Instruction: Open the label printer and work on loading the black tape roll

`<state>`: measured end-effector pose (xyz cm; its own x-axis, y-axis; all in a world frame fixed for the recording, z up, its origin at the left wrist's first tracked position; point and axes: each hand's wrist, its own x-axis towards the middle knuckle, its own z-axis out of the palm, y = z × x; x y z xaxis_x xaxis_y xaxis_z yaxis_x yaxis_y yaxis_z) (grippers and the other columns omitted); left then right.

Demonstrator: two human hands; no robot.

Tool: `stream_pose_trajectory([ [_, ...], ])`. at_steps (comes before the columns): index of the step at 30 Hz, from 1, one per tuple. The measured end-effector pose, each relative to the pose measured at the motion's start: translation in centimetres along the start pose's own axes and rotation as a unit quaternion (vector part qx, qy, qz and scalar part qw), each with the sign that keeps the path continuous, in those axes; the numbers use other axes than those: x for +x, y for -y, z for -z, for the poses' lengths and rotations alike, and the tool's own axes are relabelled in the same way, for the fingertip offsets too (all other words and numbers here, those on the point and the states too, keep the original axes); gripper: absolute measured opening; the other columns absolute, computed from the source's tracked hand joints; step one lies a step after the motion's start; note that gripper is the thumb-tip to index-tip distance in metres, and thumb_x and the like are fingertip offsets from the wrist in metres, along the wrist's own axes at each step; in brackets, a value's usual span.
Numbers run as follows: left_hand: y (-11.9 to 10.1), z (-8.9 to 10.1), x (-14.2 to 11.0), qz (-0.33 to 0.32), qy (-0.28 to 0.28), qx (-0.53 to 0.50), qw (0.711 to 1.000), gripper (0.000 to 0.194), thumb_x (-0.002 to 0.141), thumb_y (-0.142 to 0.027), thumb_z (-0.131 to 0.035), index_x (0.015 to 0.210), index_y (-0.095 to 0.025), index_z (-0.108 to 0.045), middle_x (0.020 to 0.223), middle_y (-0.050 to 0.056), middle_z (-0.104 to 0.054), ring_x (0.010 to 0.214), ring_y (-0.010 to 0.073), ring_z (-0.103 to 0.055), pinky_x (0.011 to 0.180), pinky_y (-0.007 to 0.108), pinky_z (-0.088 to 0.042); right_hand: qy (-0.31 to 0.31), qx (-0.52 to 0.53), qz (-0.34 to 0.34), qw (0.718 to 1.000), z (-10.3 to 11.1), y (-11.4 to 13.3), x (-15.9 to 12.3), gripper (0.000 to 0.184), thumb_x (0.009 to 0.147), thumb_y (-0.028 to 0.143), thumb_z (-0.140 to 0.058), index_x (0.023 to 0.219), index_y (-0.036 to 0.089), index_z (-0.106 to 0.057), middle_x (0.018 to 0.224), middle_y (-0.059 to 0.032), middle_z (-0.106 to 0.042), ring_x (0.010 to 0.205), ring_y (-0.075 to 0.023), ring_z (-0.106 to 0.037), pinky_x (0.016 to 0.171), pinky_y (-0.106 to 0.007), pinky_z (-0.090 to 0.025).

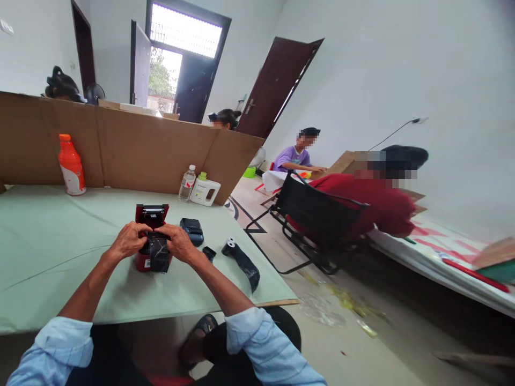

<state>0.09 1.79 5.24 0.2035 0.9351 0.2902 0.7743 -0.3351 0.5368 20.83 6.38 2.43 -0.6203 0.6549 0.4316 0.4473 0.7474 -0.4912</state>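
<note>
A small red label printer [140,261] stands on the table with its black-lined lid [152,212] raised. A strip of black label tape [160,256] hangs down over its front. My left hand [129,239] is closed on the printer's left side, its fingertips bent over the open top. From the right, my right hand [177,241] pinches the black tape at the printer's opening; its fingertips are partly hidden. Right of the printer lie a dark blue-black device [192,231], a small black piece [208,253] and a black tape strip [243,262] with a white-cored roll end.
A cardboard screen [145,150] borders the pale green table [80,289]. Before it stand an orange bottle [71,166], a clear bottle [187,183] and a white jug [204,191]. At right, a person in red [350,201] sits on a black chair [317,212]; several others sit farther off.
</note>
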Motion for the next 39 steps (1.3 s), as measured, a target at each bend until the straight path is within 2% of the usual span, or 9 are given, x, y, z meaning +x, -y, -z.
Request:
stream_pose_trajectory([
  [4,-0.5,0.6,0.8,0.052,0.047,0.021,0.997,0.037,0.072,-0.017,-0.057,0.100,-0.020,-0.082,0.090,0.004,-0.080,0.084,0.0202,-0.072,0.076,0.027,-0.052,0.008,-0.042,-0.019,0.999,0.2,0.5,-0.1,0.035,0.090,0.007,-0.058,0.113,0.022,-0.079,0.112,-0.0077,-0.078,0.104,-0.0222,-0.069,0.095,-0.032,-0.050],
  [7,-0.7,0.7,1.5,0.074,0.058,0.045,0.995,0.033,0.070,-0.018,-0.062,0.096,-0.021,-0.082,0.087,0.003,-0.080,0.083,0.0203,-0.071,0.069,0.026,-0.049,0.039,-0.087,-0.038,0.995,0.7,1.1,0.2,0.031,0.091,0.008,-0.059,0.109,0.022,-0.080,0.112,-0.0063,-0.078,0.105,-0.0217,-0.068,0.092,-0.030,-0.048],
  [14,-0.9,0.1,2.9,0.125,0.069,0.126,0.982,0.039,0.067,-0.014,-0.064,0.100,-0.024,-0.082,0.094,0.006,-0.080,0.092,0.0227,-0.071,0.075,0.028,-0.048,0.087,-0.148,-0.077,0.982,1.7,2.4,1.4,0.027,0.089,0.011,-0.057,0.096,0.022,-0.081,0.099,-0.0065,-0.079,0.096,-0.0217,-0.068,0.079,-0.027,-0.045],
  [22,-1.2,0.1,3.9,0.153,0.093,0.186,0.966,0.030,0.072,-0.017,-0.067,0.097,-0.026,-0.082,0.099,0.007,-0.079,0.097,0.0244,-0.071,0.081,0.029,-0.049,0.117,-0.157,-0.092,0.976,1.8,2.9,2.1,0.033,0.090,0.013,-0.056,0.108,0.024,-0.081,0.111,-0.0068,-0.079,0.106,-0.0236,-0.067,0.084,-0.029,-0.046],
  [25,-1.2,0.0,4.1,0.150,0.094,0.198,0.964,0.027,0.076,-0.019,-0.064,0.096,-0.026,-0.082,0.101,0.009,-0.079,0.101,0.0264,-0.071,0.083,0.031,-0.050,0.121,-0.153,-0.090,0.977,1.9,3.1,2.0,0.034,0.089,0.013,-0.057,0.111,0.025,-0.080,0.114,-0.0066,-0.078,0.108,-0.0235,-0.067,0.087,-0.029,-0.046],
  [32,-0.7,0.2,4.1,0.145,0.094,0.188,0.967,0.029,0.073,-0.015,-0.062,0.093,-0.024,-0.082,0.098,0.010,-0.080,0.099,0.0271,-0.072,0.081,0.031,-0.050,0.101,-0.141,-0.072,0.982,1.8,3.1,1.3,0.043,0.088,0.009,-0.054,0.119,0.026,-0.078,0.118,-0.0055,-0.077,0.110,-0.0225,-0.068,0.092,-0.029,-0.048],
  [36,-1.1,1.6,3.2,0.092,0.096,0.158,0.979,0.030,0.073,-0.015,-0.060,0.093,-0.023,-0.080,0.099,0.006,-0.081,0.100,0.0229,-0.072,0.083,0.027,-0.050,0.055,-0.129,-0.044,0.989,1.3,2.9,0.8,0.042,0.088,0.007,-0.053,0.119,0.023,-0.077,0.116,-0.0059,-0.078,0.110,-0.0218,-0.068,0.096,-0.030,-0.049],
  [39,-0.5,3.0,2.3,0.039,0.089,0.126,0.987,0.034,0.074,-0.025,-0.059,0.101,-0.021,-0.078,0.102,0.005,-0.080,0.096,0.0229,-0.074,0.084,0.028,-0.053,0.029,-0.141,-0.011,0.990,0.7,2.7,0.5,0.041,0.086,0.007,-0.057,0.119,0.021,-0.076,0.116,-0.0061,-0.077,0.110,-0.0209,-0.068,0.097,-0.029,-0.049],
])
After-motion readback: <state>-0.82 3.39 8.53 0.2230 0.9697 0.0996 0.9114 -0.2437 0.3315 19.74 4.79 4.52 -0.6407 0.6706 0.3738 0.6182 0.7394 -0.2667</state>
